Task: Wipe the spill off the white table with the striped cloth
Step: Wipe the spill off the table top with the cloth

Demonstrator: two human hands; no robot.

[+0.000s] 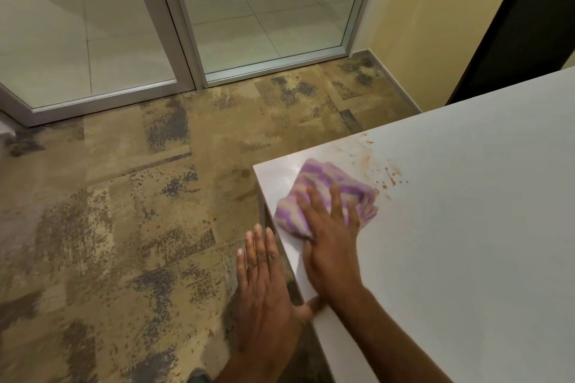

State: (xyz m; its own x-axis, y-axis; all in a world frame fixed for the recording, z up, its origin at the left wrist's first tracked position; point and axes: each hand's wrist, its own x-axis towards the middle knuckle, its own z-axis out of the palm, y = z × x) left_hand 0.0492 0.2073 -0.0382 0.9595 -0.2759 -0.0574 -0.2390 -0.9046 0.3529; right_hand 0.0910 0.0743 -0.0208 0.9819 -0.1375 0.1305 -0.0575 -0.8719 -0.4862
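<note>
A purple-and-cream striped cloth (323, 193) lies bunched on the white table (466, 242) near its far left corner. My right hand (331, 242) presses flat on the cloth's near side, fingers spread over it. Orange-brown spill (389, 176) spots and smears mark the tabletop just right of and beyond the cloth. My left hand (264, 283) hovers flat, fingers together, just off the table's left edge, its thumb touching the edge; it holds nothing.
A black mesh chair (522, 25) stands behind the table at the top right. Mottled brown carpet (124, 211) covers the floor to the left. Glass doors with metal frames (183, 25) and a yellow wall (420, 9) lie beyond.
</note>
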